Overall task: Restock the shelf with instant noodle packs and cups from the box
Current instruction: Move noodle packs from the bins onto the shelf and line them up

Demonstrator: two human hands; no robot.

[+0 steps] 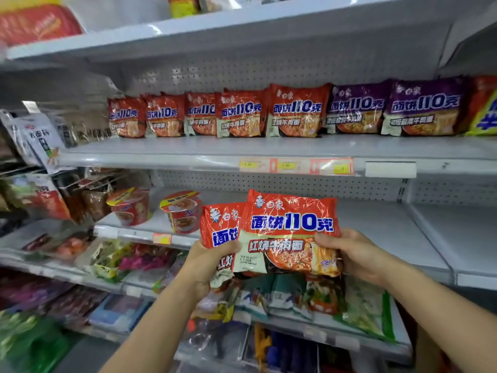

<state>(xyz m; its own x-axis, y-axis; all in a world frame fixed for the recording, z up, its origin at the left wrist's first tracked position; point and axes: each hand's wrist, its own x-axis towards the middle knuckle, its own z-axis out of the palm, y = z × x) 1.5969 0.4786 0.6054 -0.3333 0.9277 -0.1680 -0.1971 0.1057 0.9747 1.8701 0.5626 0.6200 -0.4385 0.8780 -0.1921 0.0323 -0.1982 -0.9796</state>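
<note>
I hold two red instant noodle packs in front of the shelves. My left hand point(212, 262) grips the rear red pack point(219, 227) at its lower left. My right hand point(349, 254) grips the front red pack point(290, 232) at its right edge, and this pack overlaps the rear one. On the middle shelf point(188, 153) stands a row of matching red packs point(239, 114), with purple packs point(390, 109) to their right. Two red noodle cups point(158, 208) stand on the lower shelf point(376, 227) at the left. The box is out of view.
The lower shelf right of the cups is bare. A yellow pack point(484, 114) sits at the far right of the middle shelf. Hanging snack bags point(40, 141) crowd the left side. Assorted packets point(295, 294) fill the shelves below my hands.
</note>
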